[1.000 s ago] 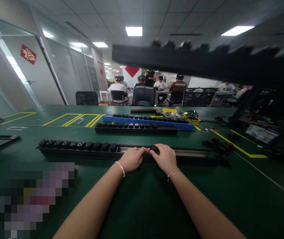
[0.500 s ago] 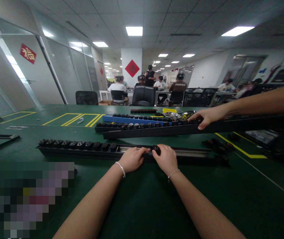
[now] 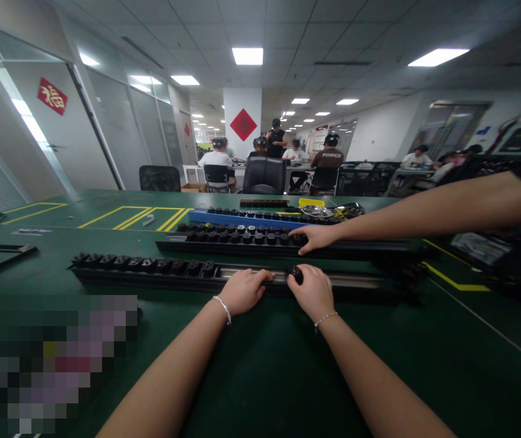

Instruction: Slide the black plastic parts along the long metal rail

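A long black rail [image 3: 151,280] lies across the green table in front of me. Several black round-topped socket modules [image 3: 147,264] fill its left part, and bare metal shows in the channel further right. My left hand [image 3: 243,291] is closed over the rail's near wall at the middle, index finger stretched along the channel. My right hand [image 3: 314,289] pinches a single black socket module [image 3: 296,275] between thumb and fingers, just over the channel. How the module touches the rail is hidden by the hand.
Another person's hand [image 3: 315,236] reaches in from the right onto a second filled black rail [image 3: 215,245]. Behind it lie a blue rail [image 3: 201,215], a metal dish [image 3: 316,211] and a yellow tray [image 3: 310,202]. A black frame [image 3: 0,258] lies at left.
My right hand has shifted slightly right with the socket module; my left stays put. The other person's rail has come down to the table, and that person's hand has moved left along it.
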### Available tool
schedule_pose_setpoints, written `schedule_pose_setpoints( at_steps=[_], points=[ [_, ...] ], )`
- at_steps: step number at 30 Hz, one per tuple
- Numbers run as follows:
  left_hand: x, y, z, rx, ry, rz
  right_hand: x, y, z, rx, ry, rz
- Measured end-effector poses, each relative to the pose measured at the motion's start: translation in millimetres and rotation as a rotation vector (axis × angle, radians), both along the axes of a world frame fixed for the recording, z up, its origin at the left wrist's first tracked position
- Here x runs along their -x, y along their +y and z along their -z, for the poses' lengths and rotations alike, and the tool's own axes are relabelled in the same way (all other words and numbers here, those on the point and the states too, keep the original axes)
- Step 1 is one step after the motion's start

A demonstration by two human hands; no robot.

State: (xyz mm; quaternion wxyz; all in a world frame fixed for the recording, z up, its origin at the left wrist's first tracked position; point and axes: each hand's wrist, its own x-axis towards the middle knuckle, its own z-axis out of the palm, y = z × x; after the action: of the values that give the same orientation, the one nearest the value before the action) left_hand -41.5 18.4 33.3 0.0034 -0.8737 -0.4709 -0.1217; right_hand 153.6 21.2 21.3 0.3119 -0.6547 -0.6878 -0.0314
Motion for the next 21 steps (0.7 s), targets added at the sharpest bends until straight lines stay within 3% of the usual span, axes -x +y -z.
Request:
schedule_pose_setpoints(
  at_steps=[21],
  points=[
    [-0.5,0.2,1.2,-0.037,0.019,-0.001,-7.1,-1.1,-0.2,0.016,-0.005,0.004]
  ],
)
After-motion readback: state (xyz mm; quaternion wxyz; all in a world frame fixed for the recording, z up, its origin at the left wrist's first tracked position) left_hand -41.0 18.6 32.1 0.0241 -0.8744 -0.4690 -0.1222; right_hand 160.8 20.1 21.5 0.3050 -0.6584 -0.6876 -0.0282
